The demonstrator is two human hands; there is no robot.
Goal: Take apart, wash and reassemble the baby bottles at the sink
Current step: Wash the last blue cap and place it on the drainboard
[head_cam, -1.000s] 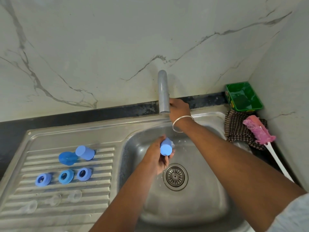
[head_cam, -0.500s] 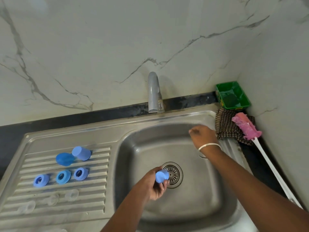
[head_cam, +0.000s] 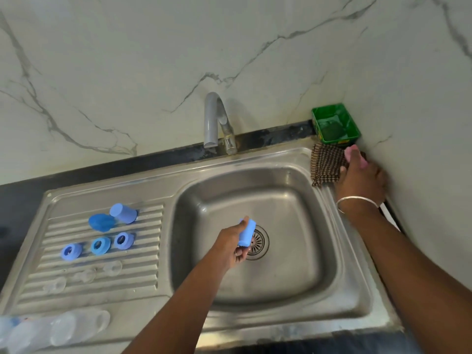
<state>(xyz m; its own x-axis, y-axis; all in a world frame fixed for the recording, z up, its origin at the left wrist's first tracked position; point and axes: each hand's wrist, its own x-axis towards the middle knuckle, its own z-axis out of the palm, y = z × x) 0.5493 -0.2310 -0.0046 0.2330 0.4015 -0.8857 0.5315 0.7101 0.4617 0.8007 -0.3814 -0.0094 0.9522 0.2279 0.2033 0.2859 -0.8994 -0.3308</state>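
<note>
My left hand (head_cam: 233, 245) holds a light blue bottle cap (head_cam: 247, 232) above the drain of the steel sink (head_cam: 316, 226). My right hand (head_cam: 361, 178) lies over the pink bottle brush (head_cam: 351, 152) at the sink's right rim, fingers curled around it. On the ribbed drainboard (head_cam: 76, 277) lie two more blue caps (head_cam: 124, 213), three blue screw rings (head_cam: 101, 246) in a row and three clear teats (head_cam: 84, 275). Clear bottles (head_cam: 58, 328) lie on their sides at the front left edge.
The tap (head_cam: 212, 118) stands at the back of the sink with no water running. A green tray (head_cam: 334, 123) sits in the right corner, with a checked cloth (head_cam: 325, 164) in front of it. The marble wall closes in on the right.
My right hand left the tap, crossed the basin to the right and reached the pink brush. The water stopped. My left hand lowered the cap toward the drain.
</note>
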